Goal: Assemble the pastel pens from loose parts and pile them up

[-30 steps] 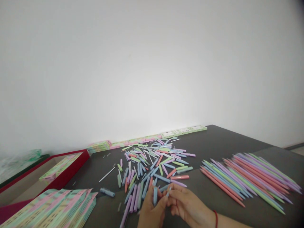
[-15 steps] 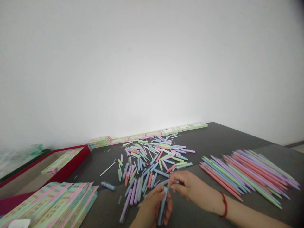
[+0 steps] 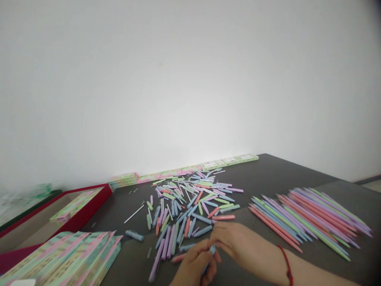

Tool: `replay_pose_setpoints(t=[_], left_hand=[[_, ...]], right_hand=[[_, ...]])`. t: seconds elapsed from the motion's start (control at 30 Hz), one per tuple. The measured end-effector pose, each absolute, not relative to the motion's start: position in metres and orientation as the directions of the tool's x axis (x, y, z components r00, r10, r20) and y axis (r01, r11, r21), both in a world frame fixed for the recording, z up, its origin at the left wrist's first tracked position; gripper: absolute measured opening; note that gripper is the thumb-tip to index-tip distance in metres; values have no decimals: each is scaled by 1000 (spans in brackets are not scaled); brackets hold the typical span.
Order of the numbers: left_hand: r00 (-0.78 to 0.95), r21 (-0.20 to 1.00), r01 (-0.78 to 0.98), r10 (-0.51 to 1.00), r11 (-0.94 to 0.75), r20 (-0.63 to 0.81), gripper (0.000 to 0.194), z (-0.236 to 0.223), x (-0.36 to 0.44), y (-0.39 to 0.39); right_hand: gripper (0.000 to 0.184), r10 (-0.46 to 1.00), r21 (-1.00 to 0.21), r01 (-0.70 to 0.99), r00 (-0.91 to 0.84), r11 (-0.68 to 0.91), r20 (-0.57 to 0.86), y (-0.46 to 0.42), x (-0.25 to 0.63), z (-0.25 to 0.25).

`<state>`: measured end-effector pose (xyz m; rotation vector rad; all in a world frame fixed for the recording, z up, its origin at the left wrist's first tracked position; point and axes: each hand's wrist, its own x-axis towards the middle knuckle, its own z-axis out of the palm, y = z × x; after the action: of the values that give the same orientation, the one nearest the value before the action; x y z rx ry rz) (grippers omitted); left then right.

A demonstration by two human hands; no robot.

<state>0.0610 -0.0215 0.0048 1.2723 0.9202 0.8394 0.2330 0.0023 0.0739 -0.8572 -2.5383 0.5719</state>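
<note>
My left hand (image 3: 195, 268) is closed around a light blue pen barrel (image 3: 212, 250) at the bottom centre. My right hand (image 3: 235, 242), with a red string on its wrist, pinches the top end of that same barrel; the fingertips of both hands meet there. Just beyond them lies a loose heap of pastel pen parts (image 3: 190, 204) in blue, purple, green and coral on the dark table (image 3: 268, 174). What my right fingers hold besides the barrel tip is too small to make out.
Assembled pastel pens (image 3: 309, 216) lie in a fanned row at the right. A stack of pink and green printed cards (image 3: 68, 258) sits at the lower left, beside a red tray (image 3: 80, 216) holding more cards. Flat boxes (image 3: 184, 171) line the wall.
The blue barrel has sunk lower in my left hand, and my right hand has come down and closer to pinch its top. The view shifted slightly.
</note>
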Motion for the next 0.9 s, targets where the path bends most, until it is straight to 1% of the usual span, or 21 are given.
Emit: replay_pose_setpoints(t=[0.07, 0.13, 0.23, 0.27, 0.33, 0.4, 0.47, 0.5, 0.57, 0.63, 0.73, 0.8, 0.9], left_hand=[[404, 992, -57, 911, 112, -80, 27, 0, 61, -20], [395, 987, -104, 916, 126, -76, 29, -3, 61, -18], [407, 972, -183, 911, 150, -64, 28, -5, 59, -14], [410, 967, -204, 910, 154, -58, 28, -5, 59, -14], [417, 962, -228, 908, 153, -46, 28, -3, 58, -13], [403, 970, -201, 914, 139, -47, 29, -1, 57, -13], [372, 990, -95, 926, 104, -62, 29, 1, 57, -14], [354, 997, -18, 933, 73, -63, 28, 2, 57, -15], [348, 988, 156, 936, -5, -50, 23, 5, 58, -18], [398, 958, 277, 917, -79, -39, 17, 7, 58, -21], [484, 919, 363, 874, -153, -45, 11, 13, 60, -25], [494, 870, 438, 869, -226, -23, 11, 18, 60, -25], [468, 715, 608, 883, -345, 28, 15, 19, 59, -22]], right_hand=[[25, 625, -502, 457, -743, 734, 238, -3, 230, 76], [28, 616, -512, 429, -737, 744, 277, -7, 230, 77], [44, 645, -549, 415, -689, 725, 331, -9, 233, 78], [47, 665, -564, 423, -667, 709, 336, -9, 234, 78], [44, 698, -572, 452, -632, 684, 336, -9, 233, 77], [33, 708, -557, 479, -629, 678, 321, -9, 231, 75], [21, 705, -532, 501, -642, 682, 300, -7, 229, 72], [19, 710, -519, 517, -641, 681, 293, -5, 228, 71], [21, 735, -491, 562, -608, 666, 301, 3, 230, 66], [23, 765, -492, 594, -566, 637, 308, 14, 236, 61], [21, 796, -528, 609, -542, 592, 267, 30, 245, 54], [19, 810, -515, 638, -537, 572, 234, 35, 249, 49], [19, 798, -453, 667, -565, 592, 212, 43, 246, 46]])
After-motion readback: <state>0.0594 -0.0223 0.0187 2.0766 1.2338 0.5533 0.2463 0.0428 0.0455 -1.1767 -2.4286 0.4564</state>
